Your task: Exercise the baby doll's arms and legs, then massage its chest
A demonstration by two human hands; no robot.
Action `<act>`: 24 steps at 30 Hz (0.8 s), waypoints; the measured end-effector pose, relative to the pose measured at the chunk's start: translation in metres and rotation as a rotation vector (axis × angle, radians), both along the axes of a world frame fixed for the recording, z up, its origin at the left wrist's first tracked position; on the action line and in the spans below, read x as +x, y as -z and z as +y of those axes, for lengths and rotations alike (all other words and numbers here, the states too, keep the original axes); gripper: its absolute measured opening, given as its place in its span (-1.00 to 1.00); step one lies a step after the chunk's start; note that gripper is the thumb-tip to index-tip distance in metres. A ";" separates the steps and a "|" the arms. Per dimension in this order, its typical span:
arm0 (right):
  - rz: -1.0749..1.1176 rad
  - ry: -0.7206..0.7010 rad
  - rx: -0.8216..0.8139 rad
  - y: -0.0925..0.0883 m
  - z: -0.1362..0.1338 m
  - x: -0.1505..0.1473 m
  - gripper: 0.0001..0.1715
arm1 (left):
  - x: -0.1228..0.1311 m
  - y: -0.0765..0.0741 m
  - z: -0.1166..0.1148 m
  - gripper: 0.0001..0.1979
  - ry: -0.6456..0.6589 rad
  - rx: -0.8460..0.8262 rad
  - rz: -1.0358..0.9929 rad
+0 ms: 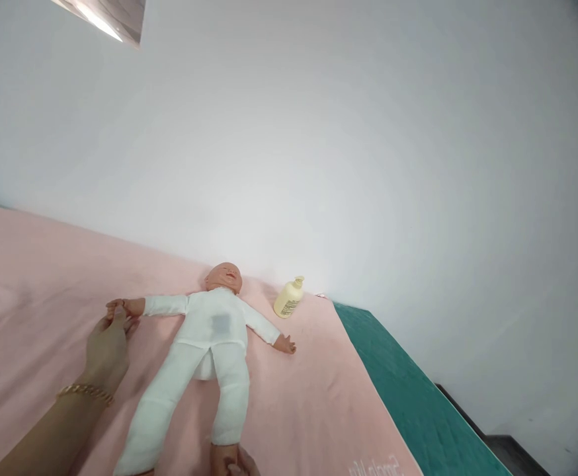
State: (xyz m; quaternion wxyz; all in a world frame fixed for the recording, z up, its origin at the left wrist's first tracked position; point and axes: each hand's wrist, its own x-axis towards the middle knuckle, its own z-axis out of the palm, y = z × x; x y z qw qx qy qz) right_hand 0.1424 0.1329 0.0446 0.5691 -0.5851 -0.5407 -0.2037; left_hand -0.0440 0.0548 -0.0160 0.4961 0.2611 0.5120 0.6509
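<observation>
Lying flat on its back on the pink sheet, the baby doll has arms spread wide and legs stretched down toward the camera — a pose that leaves every limb easy to reach. The person's left hand, a gold bracelet at the wrist, reaches up along the sheet to the doll's outstretched hand; the fingertips are pinched lightly round those tiny fingers, so the grip is closed on the doll's hand, seemingly keeping that arm straight out to the side. Down at the bottom edge, the right hand is only partly in view. It sits right at the doll's foot, at the end of the white trouser leg, and looks to be touching it, but with most of the hand cut off by the frame one cannot tell whether that grip is closed or merely resting there.

The doll wears a white suit, and its head lies close to the pale wall. Just beside the head — apart from it, not touching — a cream pump bottle stands near the wall, tilted in this slanted view, near the person's right side. Beyond the sheet's edge, a green mattress shows.
</observation>
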 end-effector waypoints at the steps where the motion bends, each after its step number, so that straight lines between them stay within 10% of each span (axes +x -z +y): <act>1: 0.001 0.003 -0.004 -0.001 -0.002 -0.001 -0.83 | 0.002 -0.003 -0.001 -0.79 -0.014 -0.004 -0.037; 14: 0.007 0.004 -0.009 -0.025 -0.088 -0.023 -0.79 | 0.023 -0.027 -0.034 -0.56 0.202 0.260 0.436; 24: 0.080 0.050 0.067 0.062 -0.298 -0.029 -0.74 | 0.031 -0.016 -0.030 -0.60 0.444 0.590 0.757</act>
